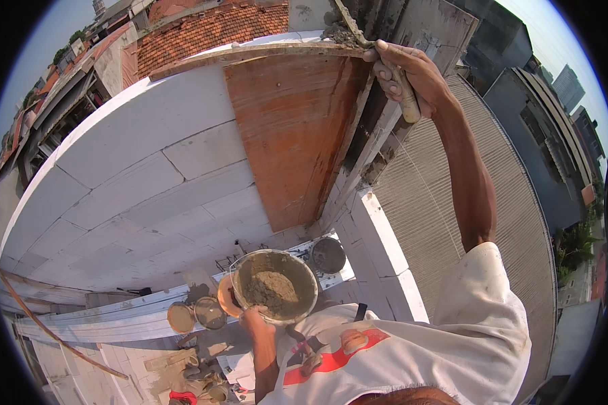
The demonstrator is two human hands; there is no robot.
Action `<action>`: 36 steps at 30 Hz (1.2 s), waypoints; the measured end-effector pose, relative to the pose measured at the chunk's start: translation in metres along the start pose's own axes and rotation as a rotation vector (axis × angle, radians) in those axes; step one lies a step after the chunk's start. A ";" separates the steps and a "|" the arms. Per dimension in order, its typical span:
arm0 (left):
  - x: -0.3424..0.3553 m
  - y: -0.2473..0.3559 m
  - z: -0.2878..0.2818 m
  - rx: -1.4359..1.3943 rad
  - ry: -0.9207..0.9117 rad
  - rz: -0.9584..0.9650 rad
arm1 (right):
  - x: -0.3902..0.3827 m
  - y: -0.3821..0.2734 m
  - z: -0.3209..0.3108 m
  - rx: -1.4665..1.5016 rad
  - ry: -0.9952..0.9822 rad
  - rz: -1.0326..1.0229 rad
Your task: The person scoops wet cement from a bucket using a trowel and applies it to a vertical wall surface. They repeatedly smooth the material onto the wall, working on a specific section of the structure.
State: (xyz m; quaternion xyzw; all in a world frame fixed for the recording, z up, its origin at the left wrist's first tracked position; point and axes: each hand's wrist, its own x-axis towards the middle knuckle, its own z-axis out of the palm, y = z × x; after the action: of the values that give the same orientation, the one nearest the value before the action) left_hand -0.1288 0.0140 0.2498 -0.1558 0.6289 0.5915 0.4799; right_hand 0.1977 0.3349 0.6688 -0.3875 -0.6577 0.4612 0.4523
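My left hand (257, 321) is closed on the near rim of a bucket (307, 289) held in front of my shirt. Wet grey mortar (270, 289) lies in the bucket. At the top, my right arm stretches out, and my right hand (412, 75) is wrapped round the handle of a trowel (409, 106). The trowel's metal part runs up and left over a heap of mortar (341, 35) at the upper corner of a reddish-brown wooden panel (290, 135). A narrow upright gap lies beside the panel, below that hand.
A white block wall (128, 162) curves away on the left. More blocks (385, 236) stand right of the panel, beside a corrugated roof (446, 175). Below are another bucket (328, 255), round containers (210, 313) and a wooden pole (61, 337). Tiled roofs (209, 34) lie beyond the wall.
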 end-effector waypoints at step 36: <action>-0.037 0.044 0.094 0.055 -0.560 0.576 | -0.229 0.212 0.139 -1.189 -0.548 0.411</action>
State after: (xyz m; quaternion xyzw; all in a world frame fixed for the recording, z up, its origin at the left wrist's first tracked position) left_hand -0.1048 0.0958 0.3202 0.2068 0.5075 0.7043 0.4512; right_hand 0.1515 0.1453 0.3885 -0.5563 -0.8029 0.1794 -0.1167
